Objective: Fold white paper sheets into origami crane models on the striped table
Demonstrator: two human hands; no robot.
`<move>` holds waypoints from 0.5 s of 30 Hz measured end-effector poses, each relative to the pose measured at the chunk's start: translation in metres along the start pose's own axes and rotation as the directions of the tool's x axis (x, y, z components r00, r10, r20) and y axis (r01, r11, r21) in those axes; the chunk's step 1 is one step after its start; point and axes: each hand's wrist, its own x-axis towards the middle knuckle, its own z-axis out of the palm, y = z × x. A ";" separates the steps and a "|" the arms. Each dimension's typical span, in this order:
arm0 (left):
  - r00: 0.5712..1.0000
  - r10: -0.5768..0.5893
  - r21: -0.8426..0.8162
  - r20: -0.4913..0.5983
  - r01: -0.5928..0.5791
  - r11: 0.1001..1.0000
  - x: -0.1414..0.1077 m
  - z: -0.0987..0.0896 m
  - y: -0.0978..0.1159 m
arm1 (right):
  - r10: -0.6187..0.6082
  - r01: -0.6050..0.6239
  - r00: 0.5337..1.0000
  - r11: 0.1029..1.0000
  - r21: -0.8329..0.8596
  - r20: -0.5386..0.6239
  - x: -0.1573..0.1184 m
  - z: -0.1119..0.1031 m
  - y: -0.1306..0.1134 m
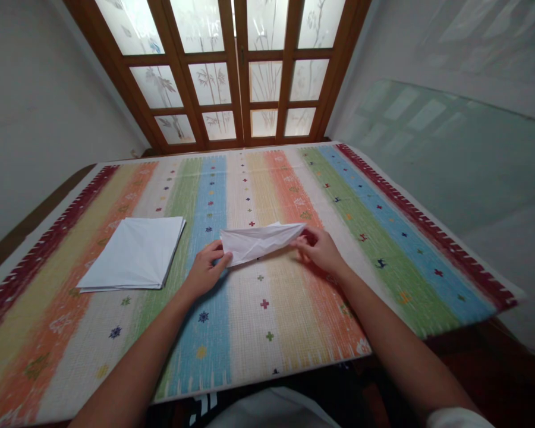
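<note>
- Head view, hands: the person's left hand (206, 271) is curled at the broad left end of a narrow creased white paper sheet (261, 242), with thumb and fingers closed together on the paper.
- The right hand (321, 249) pinches the sheet's tapered right end between its fingertips (301, 242), so the sheet stretches between the two hands.
- The sheet lies crosswise over the white and yellow stripes, just right of the blue stripe. Whether its underside touches the cloth cannot be told.
- Left of the left hand, and apart from it, lies a square stack of folded white paper sheets (131, 254), flat on the cloth.
- Under everything spreads a woven cotton tablecloth with rainbow stripes (267, 178), dotted with small coloured crosses and edged in dark red.
- Beyond the far edge of the tablecloth stands a brown wooden door with frosted glass panes (236, 71), etched with bamboo.
- On the right, a large pale green glass pane (450, 154) leans by a white wall (494, 47).
</note>
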 end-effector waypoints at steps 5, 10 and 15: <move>0.990 -0.064 -0.153 -0.127 0.044 0.987 0.002 0.003 -0.001 | 0.037 -0.039 0.993 0.999 0.014 0.109 0.004 0.005 0.005; 0.969 -0.168 -0.390 -0.179 0.086 0.917 0.001 0.011 -0.003 | 0.084 -0.112 0.980 0.982 0.149 0.181 0.001 0.009 0.002; 0.951 -0.240 -0.458 -0.193 0.129 0.879 0.002 0.016 -0.006 | 0.035 -0.096 0.972 0.963 0.253 0.234 -0.003 0.009 -0.005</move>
